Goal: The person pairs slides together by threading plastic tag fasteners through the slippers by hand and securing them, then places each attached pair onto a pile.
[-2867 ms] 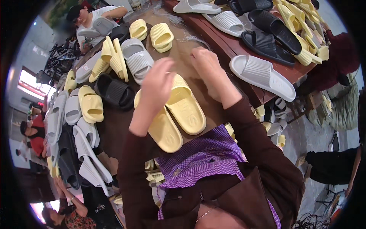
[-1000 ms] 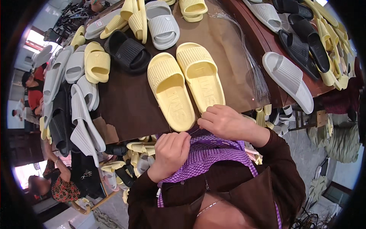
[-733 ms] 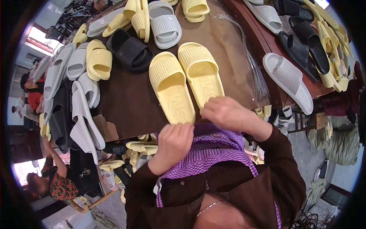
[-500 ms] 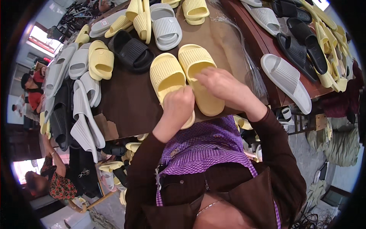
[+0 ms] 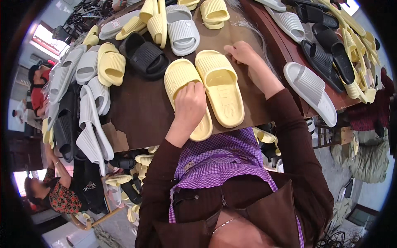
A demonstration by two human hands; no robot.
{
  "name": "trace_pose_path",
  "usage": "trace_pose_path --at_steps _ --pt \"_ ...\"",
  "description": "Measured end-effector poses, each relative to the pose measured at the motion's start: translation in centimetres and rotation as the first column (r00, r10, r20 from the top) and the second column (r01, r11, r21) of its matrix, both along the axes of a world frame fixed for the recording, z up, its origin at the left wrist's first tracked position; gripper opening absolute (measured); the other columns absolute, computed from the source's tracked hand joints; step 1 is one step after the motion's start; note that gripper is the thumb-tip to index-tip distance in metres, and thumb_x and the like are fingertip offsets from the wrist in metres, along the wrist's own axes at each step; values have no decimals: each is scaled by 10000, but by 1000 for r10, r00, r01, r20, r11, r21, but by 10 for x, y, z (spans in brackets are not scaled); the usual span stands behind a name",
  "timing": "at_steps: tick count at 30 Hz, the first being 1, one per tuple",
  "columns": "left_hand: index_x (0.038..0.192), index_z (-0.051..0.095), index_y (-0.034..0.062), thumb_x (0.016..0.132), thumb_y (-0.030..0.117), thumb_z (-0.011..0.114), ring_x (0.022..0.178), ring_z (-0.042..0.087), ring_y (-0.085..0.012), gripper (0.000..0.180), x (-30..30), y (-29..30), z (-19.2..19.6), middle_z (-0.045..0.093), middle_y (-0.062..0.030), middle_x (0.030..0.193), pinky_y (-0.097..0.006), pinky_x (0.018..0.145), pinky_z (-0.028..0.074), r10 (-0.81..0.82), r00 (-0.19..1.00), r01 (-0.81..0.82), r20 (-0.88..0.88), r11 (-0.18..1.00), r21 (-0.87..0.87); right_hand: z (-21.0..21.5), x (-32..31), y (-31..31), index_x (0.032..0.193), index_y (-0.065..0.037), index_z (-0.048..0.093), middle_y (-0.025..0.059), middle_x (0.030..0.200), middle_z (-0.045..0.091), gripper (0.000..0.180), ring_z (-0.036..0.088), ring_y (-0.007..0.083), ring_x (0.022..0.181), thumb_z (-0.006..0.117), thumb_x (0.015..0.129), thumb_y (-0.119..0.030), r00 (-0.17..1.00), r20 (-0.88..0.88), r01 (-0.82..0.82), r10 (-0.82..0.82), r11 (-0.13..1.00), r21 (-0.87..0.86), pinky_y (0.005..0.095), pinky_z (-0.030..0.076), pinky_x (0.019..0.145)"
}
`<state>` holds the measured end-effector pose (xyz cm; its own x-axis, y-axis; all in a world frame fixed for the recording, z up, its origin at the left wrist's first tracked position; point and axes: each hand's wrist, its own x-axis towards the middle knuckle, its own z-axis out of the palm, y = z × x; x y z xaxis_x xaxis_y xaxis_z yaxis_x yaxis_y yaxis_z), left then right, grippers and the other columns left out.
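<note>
Two yellow slide sandals lie side by side before me on the brown table, toes pointing away. The curled fingers of my left hand [image 5: 190, 100] grip the left yellow slide sandal [image 5: 180, 74] at the back edge of its strap, hiding part of the footbed. Lifted off the right yellow slide sandal [image 5: 225, 101], my right hand [image 5: 243, 53] is beside its strap with thumb and fingers pinched together. Whether a thread or scrap is between those fingertips is too small to make out.
Black slide sandals [image 5: 147, 56] and grey slide sandals [image 5: 182, 33] surround the pair on the brown table [image 5: 136, 111]. A reddish table [image 5: 285, 62] on the right bears a white slide sandal [image 5: 310, 91] and several others. Pale threads [image 5: 258, 29] trail between the tables. A person [image 5: 62, 194] is at left.
My right hand has left the right sandal's strap opening, moving away and to the right, so the footbed shows. My left hand has shifted slightly farther up toward the left sandal's strap.
</note>
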<state>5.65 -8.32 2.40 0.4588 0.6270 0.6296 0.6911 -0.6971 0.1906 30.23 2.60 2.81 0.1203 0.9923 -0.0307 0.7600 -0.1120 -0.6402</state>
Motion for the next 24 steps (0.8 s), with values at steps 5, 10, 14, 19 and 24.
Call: trace_pose_path --at_steps 5,10,14,19,24 --pt "777 519 10 796 49 552 674 558 -270 54 -10 3 -3 538 -124 738 -362 627 457 -15 999 13 -36 999 -37 -5 -21 17 720 39 639 130 570 588 302 563 210 479 603 760 -259 996 -35 -81 85 992 98 332 456 512" --pt "770 497 31 742 17 507 698 552 -263 33 -9 2 -8 514 -105 737 -346 637 449 -40 999 41 24 999 -34 -11 -28 30 764 43 650 215 689 618 307 626 293 642 619 714 -258 992 85 -100 89 985 140 356 486 658" --pt "804 518 10 788 41 554 721 567 -273 50 -11 4 -10 532 -119 758 -350 649 460 -47 998 50 35 996 -79 -7 -34 38 758 31 648 119 623 614 245 596 191 574 615 721 -209 994 26 -103 102 991 90 308 468 572" --pt "814 517 9 793 37 552 723 572 -271 49 -11 2 -11 536 -120 766 -345 647 463 -27 999 29 22 995 -95 7 -68 41 864 1 633 130 769 638 192 613 193 736 600 724 -126 899 -96 -362 427 849 385 310 472 652" --pt "811 509 19 779 28 537 723 575 -260 43 -11 2 -14 532 -116 769 -342 643 467 -19 999 23 42 995 -96 24 -107 44 863 -33 615 110 787 633 152 610 221 766 581 716 -53 718 167 -695 675 708 125 322 474 674"
